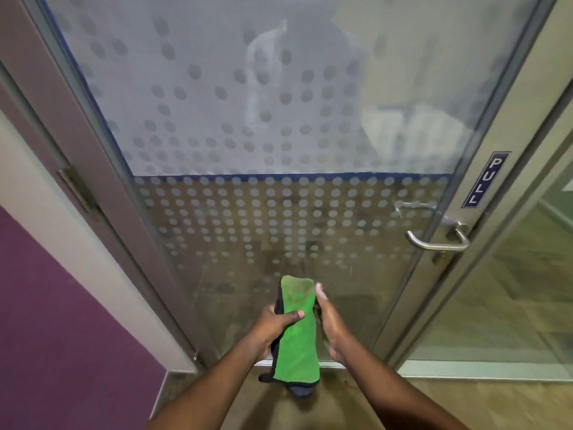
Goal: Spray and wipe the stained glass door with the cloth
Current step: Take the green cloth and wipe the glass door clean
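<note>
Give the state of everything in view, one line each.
glass door, shut, lower pane smudged
cloth, folded, held upright before the glass
left hand, grips the cloth
right hand, against the cloth's edge, grip unclear
door handle, level, untouched

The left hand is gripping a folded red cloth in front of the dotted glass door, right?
Not quite: in the head view the folded cloth is green, not red. The left hand grips it before the dotted glass door.
</note>
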{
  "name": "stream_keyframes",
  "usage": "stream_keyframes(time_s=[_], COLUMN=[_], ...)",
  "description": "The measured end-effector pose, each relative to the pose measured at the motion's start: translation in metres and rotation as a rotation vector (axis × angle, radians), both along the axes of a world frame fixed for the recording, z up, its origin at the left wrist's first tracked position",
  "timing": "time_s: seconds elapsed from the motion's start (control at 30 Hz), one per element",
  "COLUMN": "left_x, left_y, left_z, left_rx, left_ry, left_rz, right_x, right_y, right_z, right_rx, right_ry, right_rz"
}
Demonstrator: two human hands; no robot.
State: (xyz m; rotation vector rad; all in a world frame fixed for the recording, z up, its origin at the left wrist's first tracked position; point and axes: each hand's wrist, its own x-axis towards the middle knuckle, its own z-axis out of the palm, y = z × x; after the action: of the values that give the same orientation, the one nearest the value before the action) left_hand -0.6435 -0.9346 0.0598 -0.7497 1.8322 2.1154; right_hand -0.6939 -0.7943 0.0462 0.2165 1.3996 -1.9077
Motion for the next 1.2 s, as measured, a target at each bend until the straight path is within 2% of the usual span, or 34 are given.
stream_keyframes(time_s=[0.1, 0.3, 0.4, 0.5, 0.63, 0.77, 0.87, 0.93, 1.0, 1.13, 1.2], left_x=[-0.002, -0.003, -0.005, -0.004, 0.001, 0.012, 0.023, 0.031, 0.041, 0.062, 0.077], left_y=[0.011, 0.031, 0.033, 0.033, 0.035, 0.034, 0.032, 0.032, 0.036, 0.047, 0.053], left_z=[0.011, 0.019, 0.015, 0.012, 0.012, 0.009, 0.014, 0.015, 0.016, 0.015, 0.015], left_rx=[0.078, 0.240, 0.210, 0.138, 0.066, -0.149, -0.222, -0.317, -0.465, -0.962, -1.065], left_ry=[0.014, 0.051, -0.016, -0.106, -0.199, -0.093, -0.035, -0.032, -0.055, 0.000, 0.076], left_rz=[-0.023, 0.022, 0.133, 0.236, 0.220, 0.135, -0.096, -0.298, -0.452, -0.664, -0.699], right_x=[-0.004, -0.007, -0.008, -0.012, -0.007, 0.008, 0.025, 0.037, 0.049, 0.079, 0.099], right_y=[0.024, 0.074, 0.087, 0.096, 0.106, 0.112, 0.118, 0.122, 0.125, 0.126, 0.129], right_z=[-0.010, -0.046, -0.046, -0.043, -0.032, -0.020, -0.005, 0.001, 0.009, 0.027, 0.033], right_rx=[0.006, -0.012, -0.012, 0.076, 0.168, 0.229, 0.247, 0.333, 0.508, 0.989, 1.131], right_ry=[0.008, -0.112, -0.066, 0.009, 0.095, 0.194, 0.183, 0.242, 0.379, 0.739, 0.850], right_rz=[-0.059, -0.059, -0.095, -0.250, -0.330, -0.301, -0.217, -0.110, 0.037, 0.326, 0.368])
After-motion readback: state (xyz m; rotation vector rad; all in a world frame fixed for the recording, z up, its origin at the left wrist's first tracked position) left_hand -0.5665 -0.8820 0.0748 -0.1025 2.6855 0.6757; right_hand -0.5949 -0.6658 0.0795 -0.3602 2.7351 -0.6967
